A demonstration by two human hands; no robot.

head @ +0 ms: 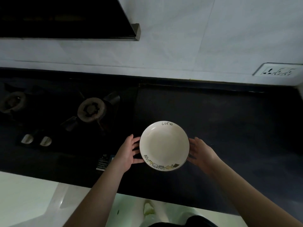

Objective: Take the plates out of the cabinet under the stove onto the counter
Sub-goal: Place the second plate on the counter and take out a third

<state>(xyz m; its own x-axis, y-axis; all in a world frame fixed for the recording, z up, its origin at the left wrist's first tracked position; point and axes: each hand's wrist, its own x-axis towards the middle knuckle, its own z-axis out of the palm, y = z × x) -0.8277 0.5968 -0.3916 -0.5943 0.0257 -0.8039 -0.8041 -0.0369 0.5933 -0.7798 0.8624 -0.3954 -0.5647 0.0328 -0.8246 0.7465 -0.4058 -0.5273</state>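
A cream plate (164, 145) with the word "life" on its far rim and small cartoon figures along its near rim sits low over the dark counter (229, 128), just right of the stove. My left hand (126, 153) is at its left edge with the fingers reaching under the rim. On the opposite rim, my right hand (201, 151) holds it the same way. I cannot tell whether the plate touches the counter. The cabinet under the stove is out of view.
A black gas stove with a burner (91, 109) and two silver knobs (27, 138) lies to the left. A range hood (65, 17) hangs above it. A wall socket (277, 72) sits at the back right. Pale floor (24, 202) shows below the counter edge.
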